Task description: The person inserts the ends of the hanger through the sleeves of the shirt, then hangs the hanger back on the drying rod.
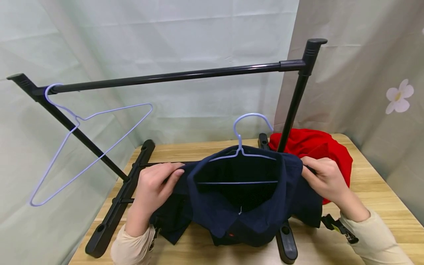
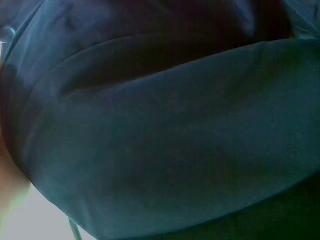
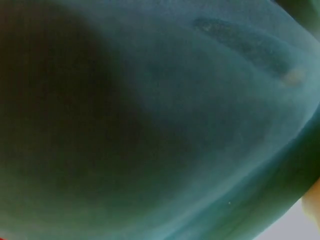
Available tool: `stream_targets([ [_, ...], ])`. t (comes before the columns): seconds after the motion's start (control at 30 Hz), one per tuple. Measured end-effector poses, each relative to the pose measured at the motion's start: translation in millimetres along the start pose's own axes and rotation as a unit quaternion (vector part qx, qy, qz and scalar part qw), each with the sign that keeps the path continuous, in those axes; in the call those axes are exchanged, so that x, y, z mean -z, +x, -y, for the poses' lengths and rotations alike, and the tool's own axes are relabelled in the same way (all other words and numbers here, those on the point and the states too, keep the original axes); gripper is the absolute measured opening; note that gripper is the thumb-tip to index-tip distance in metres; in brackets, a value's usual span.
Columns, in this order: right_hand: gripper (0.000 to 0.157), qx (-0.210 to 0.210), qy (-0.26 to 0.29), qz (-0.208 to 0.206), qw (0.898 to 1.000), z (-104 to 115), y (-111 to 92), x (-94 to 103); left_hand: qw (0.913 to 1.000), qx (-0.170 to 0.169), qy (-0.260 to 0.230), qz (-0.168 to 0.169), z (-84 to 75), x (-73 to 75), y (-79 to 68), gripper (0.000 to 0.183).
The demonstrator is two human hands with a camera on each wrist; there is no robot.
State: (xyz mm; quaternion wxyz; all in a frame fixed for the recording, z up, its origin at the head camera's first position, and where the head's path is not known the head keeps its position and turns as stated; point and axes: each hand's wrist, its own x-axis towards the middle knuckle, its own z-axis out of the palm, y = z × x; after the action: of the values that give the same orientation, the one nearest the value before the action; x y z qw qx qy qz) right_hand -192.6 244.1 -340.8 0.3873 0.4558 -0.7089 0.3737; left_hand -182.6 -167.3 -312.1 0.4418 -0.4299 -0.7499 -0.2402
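A dark navy collared shirt hangs between my two hands with a lavender wire hanger inside its neck opening. The hanger's hook rises above the collar, and its lower bar shows across the opening. My left hand pinches the shirt at one shoulder. At the opposite shoulder my right hand pinches the fabric between thumb and fingers. Dark cloth fills most of the left wrist view. The right wrist view is likewise nearly covered by the shirt's fabric. The hanger's ends are hidden inside the shirt.
A black garment rack stands on the wooden table, its bar above and behind the shirt. Another lavender hanger hangs at the bar's left end. Red cloth lies bunched behind my right hand. Pale curtains enclose the back.
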Motion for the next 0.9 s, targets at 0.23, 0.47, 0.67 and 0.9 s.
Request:
stream_targets([
  [0.23,0.033,0.026,0.028,0.000,0.999,-3.4,-0.9,-2.1,0.9989,-0.015,0.030,-0.033,-1.4,0.1,-2.3,0.031],
  [0.47,0.035,0.032,0.030,-0.004,0.999,-5.8,-1.2,-4.3,0.9983,-0.012,0.023,-0.052,0.4,1.3,-5.9,0.035],
  [0.67,0.033,0.019,0.051,-0.013,0.998,-0.1,4.5,-1.2,0.9968,-0.004,0.014,-0.078,1.9,2.4,-8.3,0.038],
  [0.9,0.027,-0.013,0.087,-0.051,0.995,6.6,8.8,9.0,0.9922,0.018,0.017,-0.123,6.8,9.1,-11.3,0.043],
])
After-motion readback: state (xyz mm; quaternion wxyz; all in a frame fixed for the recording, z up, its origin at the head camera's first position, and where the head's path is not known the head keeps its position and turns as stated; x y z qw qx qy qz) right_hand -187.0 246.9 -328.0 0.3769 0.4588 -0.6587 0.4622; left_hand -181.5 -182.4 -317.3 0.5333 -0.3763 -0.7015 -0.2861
